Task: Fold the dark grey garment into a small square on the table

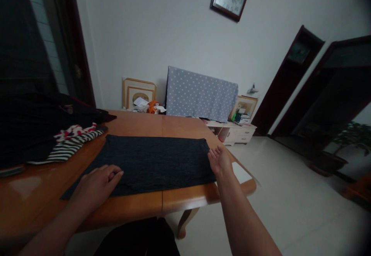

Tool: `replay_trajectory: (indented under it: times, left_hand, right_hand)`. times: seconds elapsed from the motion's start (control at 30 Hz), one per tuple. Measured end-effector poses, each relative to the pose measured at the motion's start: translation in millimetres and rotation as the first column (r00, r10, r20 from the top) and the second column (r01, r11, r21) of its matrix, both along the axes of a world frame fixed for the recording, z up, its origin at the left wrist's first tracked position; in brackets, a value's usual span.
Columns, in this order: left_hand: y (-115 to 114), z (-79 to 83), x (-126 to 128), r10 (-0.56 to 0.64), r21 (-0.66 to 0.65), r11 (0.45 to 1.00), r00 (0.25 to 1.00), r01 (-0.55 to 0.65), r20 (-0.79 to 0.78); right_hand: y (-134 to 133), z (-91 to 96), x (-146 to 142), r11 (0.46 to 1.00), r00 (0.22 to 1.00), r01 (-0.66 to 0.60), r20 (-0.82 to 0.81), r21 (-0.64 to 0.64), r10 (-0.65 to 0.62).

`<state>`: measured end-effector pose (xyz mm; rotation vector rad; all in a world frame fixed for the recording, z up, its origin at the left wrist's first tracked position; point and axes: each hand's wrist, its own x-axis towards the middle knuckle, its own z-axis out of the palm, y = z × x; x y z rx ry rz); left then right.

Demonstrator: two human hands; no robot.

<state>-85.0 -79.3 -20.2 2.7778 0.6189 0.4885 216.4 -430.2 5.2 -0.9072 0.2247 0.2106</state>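
Note:
A dark blue-grey garment (pixel 159 161), folded into a long flat shape, lies across the wooden table (pixel 139 120). Over its left part is my left hand (pixel 101 180), fingers curled in loosely and thumb beside them. I see no cloth between those fingers, and I cannot tell whether the hand touches the garment. My right hand (pixel 219 161) is at the garment's right edge, palm turned up, fingers slightly bent and apart. Nothing shows in that palm.
Dark clothes (pixel 31 124) are heaped at the table's left, with a black-and-white striped cloth (pixel 72 145) beside them. A white sheet (pixel 240 173) lies at the right corner. Beyond stand a white cabinet (pixel 240 134) and a panel draped in a spotted grey cloth (pixel 199 93).

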Motion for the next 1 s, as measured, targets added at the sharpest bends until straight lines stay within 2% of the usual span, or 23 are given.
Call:
replay_trajectory:
  times: [0.1, 0.2, 0.33, 0.43, 0.57, 0.67, 0.77, 0.83, 1.0]
  left_hand:
    - [-2.2, 1.6, -0.8, -0.005, -0.009, 1.0, 1.0, 0.005, -0.007]
    - [-4.7, 5.9, -3.3, -0.01, -0.016, 1.0, 1.0, 0.01, -0.011]
    - [-9.2, 19.6, 0.5, -0.022, -0.044, 0.999, 0.998, 0.019, -0.055]
    - [-21.2, 38.6, 21.0, -0.052, -0.069, 0.997, 0.996, 0.047, -0.068]
    - [-54.4, 65.0, 79.2, -0.19, -0.093, 0.978, 0.981, 0.187, -0.031]
    - [-85.2, 74.5, 138.4, -0.347, -0.171, 0.921, 0.937, 0.349, 0.041]
    - [-115.6, 73.1, 200.9, -0.42, -0.249, 0.869, 0.903, 0.428, 0.088]
    - [-135.0, 68.0, 240.5, -0.428, -0.268, 0.856, 0.897, 0.442, 0.111]
    - [-175.8, 48.9, 320.7, -0.387, -0.229, 0.888, 0.917, 0.399, 0.099]
  right_hand:
    - [15.4, 2.6, 15.8, 0.998, 0.998, -0.061, -0.003, -0.02, 0.061]
    - [19.8, -5.5, 26.5, 0.994, 0.995, -0.08, -0.068, -0.076, 0.075]
    - [3.8, -13.1, 38.8, 0.99, 0.994, -0.061, -0.098, -0.123, 0.049]
    - [-14.5, -9.8, 51.2, 0.991, 0.998, -0.031, -0.06, -0.129, 0.023]
    - [-33.7, -2.5, 69.7, 0.988, 1.0, 0.015, -0.017, -0.155, -0.018]
    - [-40.3, 1.8, 82.7, 0.983, 1.0, -0.027, 0.0, -0.18, 0.028]
    - [-40.2, 6.2, 95.8, 0.97, 0.991, -0.128, 0.008, -0.208, 0.133]
    - [-37.8, 9.8, 105.6, 0.955, 0.98, -0.19, 0.012, -0.228, 0.198]
    - [-29.4, 20.1, 133.4, 0.923, 0.96, -0.249, 0.053, -0.293, 0.276]
